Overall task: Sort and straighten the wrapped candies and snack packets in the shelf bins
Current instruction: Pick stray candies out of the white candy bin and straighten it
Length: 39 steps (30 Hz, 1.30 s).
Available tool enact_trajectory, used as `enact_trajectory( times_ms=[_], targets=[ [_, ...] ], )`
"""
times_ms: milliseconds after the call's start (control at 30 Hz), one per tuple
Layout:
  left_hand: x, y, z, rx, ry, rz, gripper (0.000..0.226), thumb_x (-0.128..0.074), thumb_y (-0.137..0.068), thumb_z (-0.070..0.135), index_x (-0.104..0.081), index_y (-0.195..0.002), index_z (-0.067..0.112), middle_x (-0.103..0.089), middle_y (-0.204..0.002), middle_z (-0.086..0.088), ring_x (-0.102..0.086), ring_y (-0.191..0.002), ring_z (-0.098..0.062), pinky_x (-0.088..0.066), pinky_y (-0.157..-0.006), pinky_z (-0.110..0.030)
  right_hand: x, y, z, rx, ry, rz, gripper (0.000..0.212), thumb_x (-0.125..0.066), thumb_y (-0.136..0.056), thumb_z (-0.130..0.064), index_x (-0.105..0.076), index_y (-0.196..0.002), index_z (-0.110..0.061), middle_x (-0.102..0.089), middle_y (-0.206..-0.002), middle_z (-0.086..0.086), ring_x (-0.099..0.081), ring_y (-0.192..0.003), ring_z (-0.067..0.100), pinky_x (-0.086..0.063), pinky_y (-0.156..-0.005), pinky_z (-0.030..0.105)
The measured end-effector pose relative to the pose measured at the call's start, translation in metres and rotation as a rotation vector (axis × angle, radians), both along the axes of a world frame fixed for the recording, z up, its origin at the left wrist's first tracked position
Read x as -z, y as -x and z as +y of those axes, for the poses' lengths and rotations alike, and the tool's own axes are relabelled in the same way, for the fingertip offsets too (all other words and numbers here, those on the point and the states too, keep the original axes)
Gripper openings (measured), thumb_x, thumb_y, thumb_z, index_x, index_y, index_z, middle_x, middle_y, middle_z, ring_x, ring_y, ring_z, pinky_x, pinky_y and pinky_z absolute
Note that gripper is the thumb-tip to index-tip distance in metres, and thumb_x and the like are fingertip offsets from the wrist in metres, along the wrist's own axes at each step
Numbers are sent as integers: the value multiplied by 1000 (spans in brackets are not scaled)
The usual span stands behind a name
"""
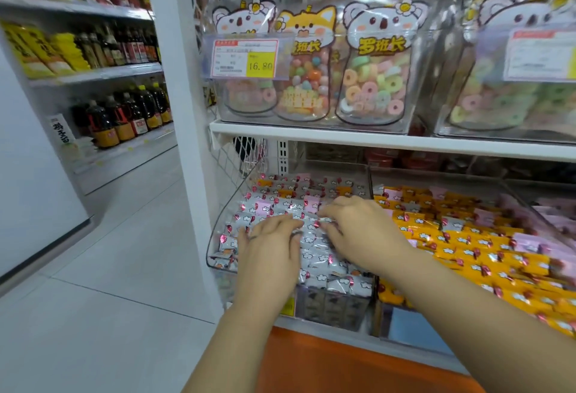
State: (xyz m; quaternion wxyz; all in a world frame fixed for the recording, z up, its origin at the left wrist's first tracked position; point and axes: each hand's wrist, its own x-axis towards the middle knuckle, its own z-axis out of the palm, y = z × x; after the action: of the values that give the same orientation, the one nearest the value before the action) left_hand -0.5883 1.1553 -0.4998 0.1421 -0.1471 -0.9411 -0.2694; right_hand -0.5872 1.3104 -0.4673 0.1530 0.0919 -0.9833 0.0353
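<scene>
Both my hands are down in the clear bin (218, 230), on the silver wrapped candies (314, 255). My left hand (268, 246) lies flat, fingers spread, probably to press the rows level. My right hand (358, 230) touches wrappers with bent fingers; blur hides whether it pinches one. Stray pink candies (263, 207) lie just beyond my fingertips.

Glossy foil candy wrappers (311, 238) in a clear plastic bin (218, 227).

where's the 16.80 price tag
Head view, upper middle: the price tag hangs on the upper shelf's clear bin, over the leftmost koala bag, beside the fox bag.
</scene>
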Motion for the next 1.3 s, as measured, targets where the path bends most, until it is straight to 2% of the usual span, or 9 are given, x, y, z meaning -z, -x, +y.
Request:
enact_trajectory(
  times_ms=[200,367,533,667,733,833,1000,1167,1300],
  targets=[
    [-7,-40,61,200,-166,149,25,-47,-95,19,-64,-111,29,-61,-116,14,-53,-111,-9,-22,-113,-47,-6,-73,53,24,133,103,27,-50,-93,-33,-63,-116,-28,-65,-111,-7,-54,-107,16,-38,-96,35],
    [-10,-74,130,344,-263,244,28,-44,-88,17,-68,-101,23,-66,-100,9,-51,-95,-6,-42,-97,-49,-5,-121,117,143,186,187,22,-57,-88,-26,-68,-106,-22,-69,-103,-1,-60,-99,23,-44,-90,37],
    [-10,-105,202,451,-303,178,24,-47,-93,17,-65,-105,29,-62,-102,16,-53,-100,-4,-44,-95,-39,3,-162,182,234,251,252,17,-61,-83,-23,-71,-97,-20,-71,-90,-2,-64,-86,23,-51,-79,40],
    [-13,-118,247,513,-328,94,22,-48,-94,15,-66,-104,25,-60,-102,17,-55,-102,-6,-45,-92,-28,9,-184,229,377,288,378,15,-71,-78,-17,-73,-93,-16,-72,-87,4,-65,-81,29,-52,-76,43],
    [-13,-122,266,539,-302,86,22,-49,-94,13,-66,-104,23,-60,-104,15,-54,-103,-4,-41,-91,-20,14,-191,252,458,281,432,17,-73,-74,-16,-73,-91,-14,-71,-84,7,-65,-79,32,-51,-70,43],
    [-9,-120,292,577,-245,72,21,-49,-94,13,-66,-105,21,-61,-108,11,-52,-105,-6,-40,-92,-21,24,-198,283,582,235,432,27,-77,-69,-15,-70,-95,-14,-68,-90,11,-62,-83,36,-48,-71,42],
    [-4,-108,330,591,-197,53,22,-50,-93,13,-66,-108,18,-60,-115,3,-51,-112,-14,-35,-91,-19,33,-204,314,700,169,303,41,-69,-78,-19,-60,-118,-14,-59,-118,13,-52,-108,37,-40,-87,45],
    [-5,-91,348,584,193,111,31,-51,-93,27,-59,-123,26,-52,-134,5,-41,-125,-19,-27,-103,-26,29,-207,326,745,89,132,48,-46,-94,-42,-39,-136,-22,-53,-130,4,-43,-120,29,-34,-92,37],
    [-15,-78,355,596,333,52,34,-50,-92,34,-59,-124,28,-61,-123,0,-49,-117,-24,-42,-96,-33,19,-203,326,596,205,279,42,-57,-90,-33,-49,-129,-22,-57,-124,4,-42,-114,29,-33,-92,40]
  ],
)
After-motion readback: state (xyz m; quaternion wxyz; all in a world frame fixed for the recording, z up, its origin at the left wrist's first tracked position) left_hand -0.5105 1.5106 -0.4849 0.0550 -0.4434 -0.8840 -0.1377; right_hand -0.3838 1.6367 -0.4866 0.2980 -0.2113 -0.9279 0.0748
